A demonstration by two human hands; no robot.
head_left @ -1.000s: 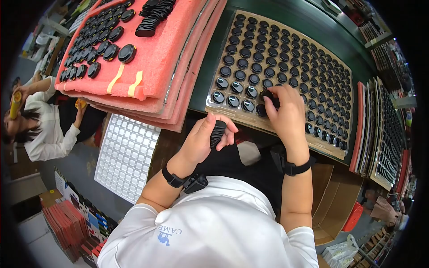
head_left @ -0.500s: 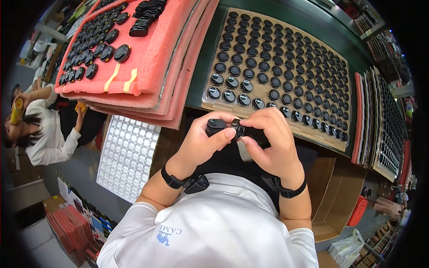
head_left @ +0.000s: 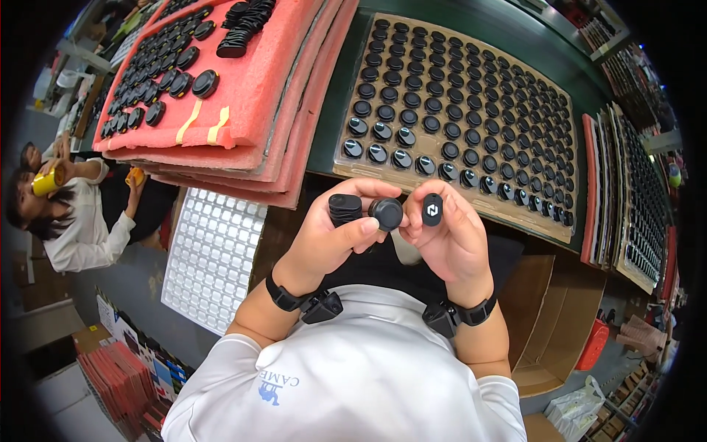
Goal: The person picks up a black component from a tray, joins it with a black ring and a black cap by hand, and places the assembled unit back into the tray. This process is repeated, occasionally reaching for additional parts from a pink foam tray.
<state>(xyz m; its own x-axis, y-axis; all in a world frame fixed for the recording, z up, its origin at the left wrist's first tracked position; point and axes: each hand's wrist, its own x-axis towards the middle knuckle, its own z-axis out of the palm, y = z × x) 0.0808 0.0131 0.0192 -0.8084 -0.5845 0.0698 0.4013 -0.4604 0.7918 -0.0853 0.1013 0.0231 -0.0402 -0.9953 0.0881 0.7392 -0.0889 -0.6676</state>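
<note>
Grip of L hand (head_left: pixel 324 234) is snug on ribbed blk bundle (head_left: pixel 345 211), w/ round blk disc (head_left: pixel 387 214) held beside it. R hand (head_left: pixel 462 237) pinches oval blk pc (head_left: pixel 432 204) w/ white mark, nr disc. All are nr tray (head_left: pixel 368 174) of blk caps (head_left: pixel 451 150) on green worktop (head_left: pixel 493 33); pink foam stack (head_left: pixel 254 96) sits to L.

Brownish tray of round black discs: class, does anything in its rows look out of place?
Yes: in the brownish tray, the second row from the front has a gap right of three shiny round black discs, breaking the grid.
</note>
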